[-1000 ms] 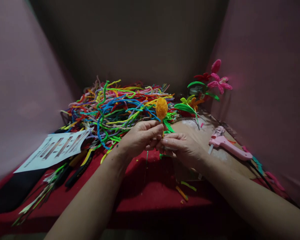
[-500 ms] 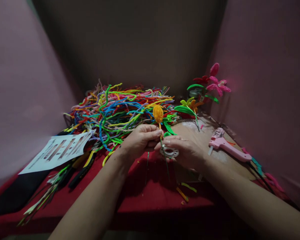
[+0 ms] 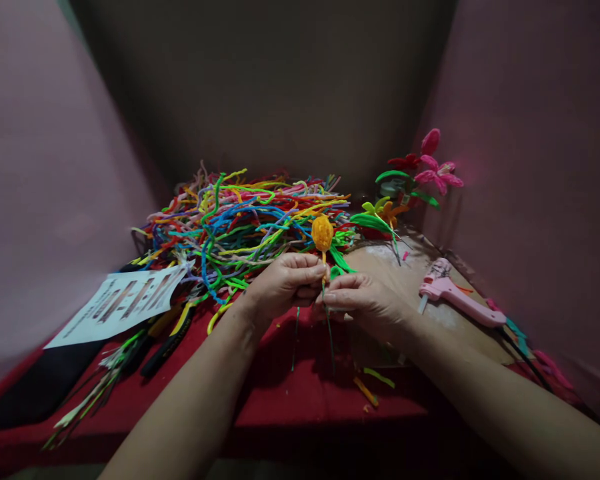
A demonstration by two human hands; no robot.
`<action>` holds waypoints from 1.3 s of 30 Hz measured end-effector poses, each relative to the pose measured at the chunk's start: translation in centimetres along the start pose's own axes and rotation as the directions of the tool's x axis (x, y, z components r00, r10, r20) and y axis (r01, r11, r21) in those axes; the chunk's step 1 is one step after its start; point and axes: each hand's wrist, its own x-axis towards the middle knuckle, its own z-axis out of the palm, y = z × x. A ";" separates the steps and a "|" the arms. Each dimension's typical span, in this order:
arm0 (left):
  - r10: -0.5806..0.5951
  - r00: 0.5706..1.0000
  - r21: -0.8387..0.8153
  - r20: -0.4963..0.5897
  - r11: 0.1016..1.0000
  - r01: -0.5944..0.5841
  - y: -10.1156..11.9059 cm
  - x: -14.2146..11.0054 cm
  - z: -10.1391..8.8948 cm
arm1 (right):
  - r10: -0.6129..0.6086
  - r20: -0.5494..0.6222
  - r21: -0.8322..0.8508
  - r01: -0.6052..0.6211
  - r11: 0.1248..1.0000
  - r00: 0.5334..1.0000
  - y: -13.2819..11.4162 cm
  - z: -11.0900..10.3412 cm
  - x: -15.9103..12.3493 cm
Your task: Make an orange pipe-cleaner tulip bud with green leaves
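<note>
An orange fuzzy flower bud (image 3: 323,233), shaped from pipe cleaner, stands upright on a thin stem (image 3: 329,333) in the middle of the view. The stem is orange at the top and dark green lower down. My left hand (image 3: 293,279) pinches it just under the bud. My right hand (image 3: 365,300) is closed beside the stem a little lower, fingertips against the green part. The white spool in its grip is almost wholly hidden behind the fingers now. A second thin green strand (image 3: 295,340) hangs below my left hand.
Behind my hands lies a heap of coloured pipe cleaners (image 3: 250,220). A pink glue gun (image 3: 460,300) rests on a board (image 3: 410,267) at right, near finished flowers (image 3: 437,175). To the left are a printed sheet (image 3: 120,303), black-and-yellow pliers (image 3: 167,343) and bundled stems (image 3: 90,397).
Both hands and the bud have shifted slightly right and down in view. My right hand has turned, so its fingers now cover the white spool that showed before.
</note>
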 end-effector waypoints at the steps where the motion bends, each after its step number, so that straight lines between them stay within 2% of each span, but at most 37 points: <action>1: 0.013 1.000 0.014 -0.011 1.000 -0.013 0.0 0.0 0.1 | -0.004 -0.020 -0.010 0.004 1.000 1.000 0.0 0.1 0.0; 4: 0.077 0.994 0.023 -0.076 0.997 -0.075 0.1 0.3 0.3 | -0.004 -0.084 0.007 0.004 1.000 0.996 -0.3 0.1 0.0; 7: 0.111 0.964 0.014 -0.243 0.994 -0.111 0.1 0.7 0.1 | -0.074 -0.163 0.029 0.080 0.996 0.984 -0.8 -0.5 0.3; 10: 0.127 0.913 0.059 -0.387 0.992 -0.113 -0.2 1.0 -0.5 | -0.239 -0.259 -0.021 0.242 0.970 0.936 -1.6 -1.9 0.8; 12: 0.143 0.894 0.097 -0.425 0.989 -0.112 -0.4 1.1 -0.9 | -0.272 -0.326 -0.027 0.278 0.960 0.905 -2.2 -3.0 1.0; 16: 0.142 0.887 0.131 -0.440 0.987 -0.093 -0.8 1.3 -1.2 | -0.336 -0.404 -0.095 0.326 0.941 0.851 -2.5 -4.5 1.4; 21: 0.109 0.904 0.178 -0.413 0.983 -0.037 -0.7 1.3 -0.5 | -0.326 -0.421 -0.137 0.296 0.945 0.846 -2.1 -4.7 1.9; 27: 0.080 0.891 0.261 -0.447 0.964 0.044 -0.3 1.2 0.7 | -0.329 -0.469 -0.165 0.284 0.944 0.820 -1.9 -5.4 2.3; 32: 0.088 0.878 0.305 -0.470 0.950 0.068 -0.4 1.5 0.9 | -0.341 -0.482 -0.164 0.299 0.940 0.807 -2.1 -5.9 2.4; 35: 0.102 0.867 0.329 -0.488 0.941 0.075 -0.8 1.7 1.0 | -0.349 -0.462 -0.151 0.316 0.937 0.815 -2.2 -5.7 2.4; 39: 0.133 0.863 0.347 -0.487 0.936 0.052 -1.5 2.2 1.4 | -0.387 -0.352 -0.133 0.364 0.922 0.852 -2.3 -5.3 2.3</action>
